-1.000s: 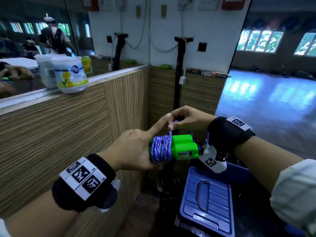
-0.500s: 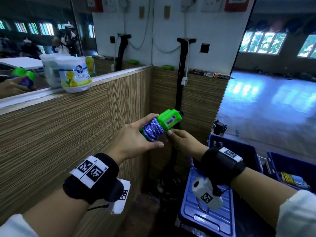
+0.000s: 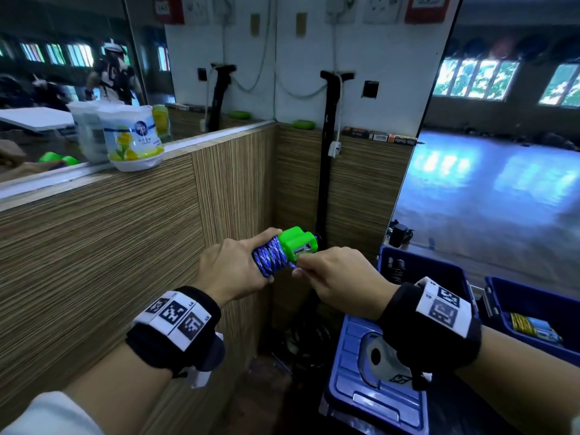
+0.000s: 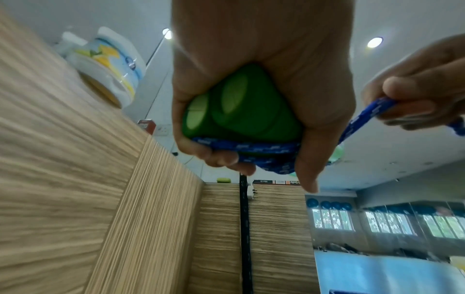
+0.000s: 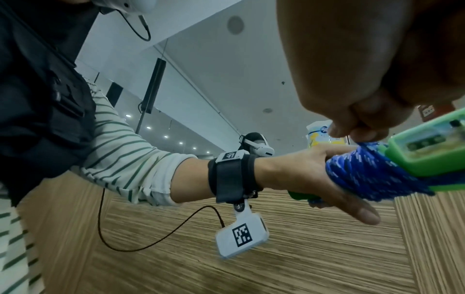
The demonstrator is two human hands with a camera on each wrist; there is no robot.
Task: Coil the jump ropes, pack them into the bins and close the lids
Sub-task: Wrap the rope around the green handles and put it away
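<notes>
Finishing the coil: my left hand (image 3: 233, 268) grips the bright green plastic handles (image 3: 296, 243) with the blue-and-white braided rope (image 3: 270, 257) wound round them, while my right hand (image 3: 334, 277) pinches the loose rope end just beside. Next, I judge, comes tucking that end and lowering the bundle into the open dark-blue plastic bin (image 3: 420, 271) below right. Beyond stand a striped wood-grain partition (image 3: 125, 233) and a mirrored hall.

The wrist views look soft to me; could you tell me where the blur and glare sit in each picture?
Left wrist: wood panelling streaks with motion blur, ceiling lights flare. Right wrist: panelling smears, the right hand looms dark. Head: sharp, window glare on the floor.
</notes>
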